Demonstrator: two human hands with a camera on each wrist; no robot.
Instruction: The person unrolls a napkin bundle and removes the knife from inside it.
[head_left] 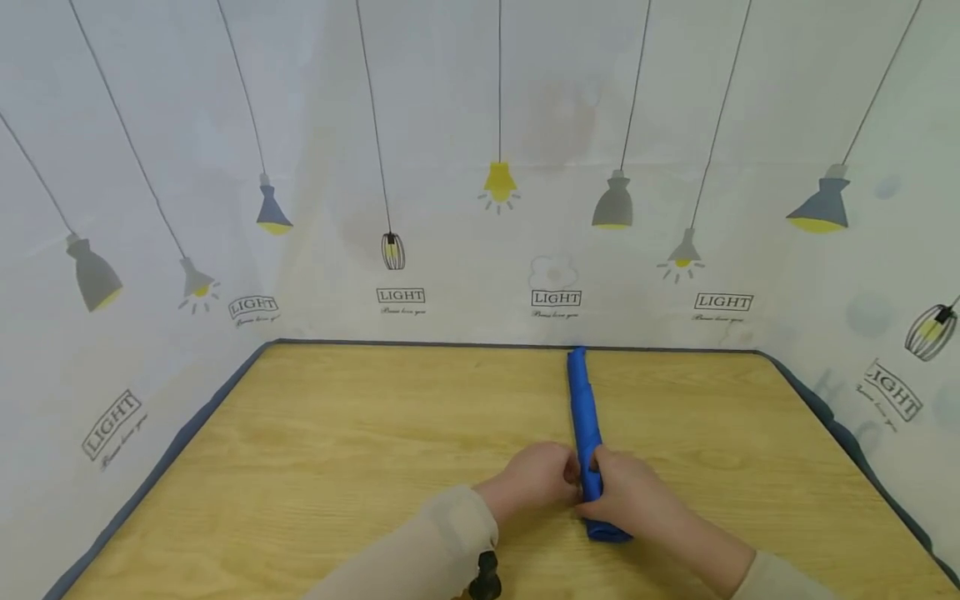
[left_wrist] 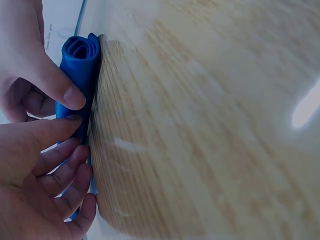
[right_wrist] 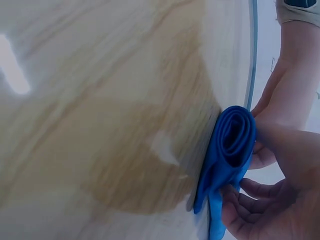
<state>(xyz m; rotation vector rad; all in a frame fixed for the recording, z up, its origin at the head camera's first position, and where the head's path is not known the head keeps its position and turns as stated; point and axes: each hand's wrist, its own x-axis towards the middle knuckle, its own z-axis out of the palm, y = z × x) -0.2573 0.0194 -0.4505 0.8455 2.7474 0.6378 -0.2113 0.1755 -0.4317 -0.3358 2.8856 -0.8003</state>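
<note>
A blue cloth [head_left: 582, 404], rolled into a long narrow tube, lies on the wooden table and reaches to its back edge. The roll's near end shows spiral layers in both wrist views, where the blue cloth [left_wrist: 80, 55] looks smooth. On its left side my left hand [head_left: 538, 477] holds the roll, thumb against it and fingers curled. My right hand [head_left: 637, 498] grips the near part from the right, its thumb on top in the left wrist view. A loose flap of the blue cloth [right_wrist: 215, 200] hangs by my right fingers in the right wrist view.
The light wood-grain table [head_left: 375, 417] has a dark edge trim [head_left: 180, 442]. Around it rises a white covering [head_left: 450, 108] printed with hanging lamps and the word LIGHT. A dark object [head_left: 487, 575] is at my left sleeve cuff.
</note>
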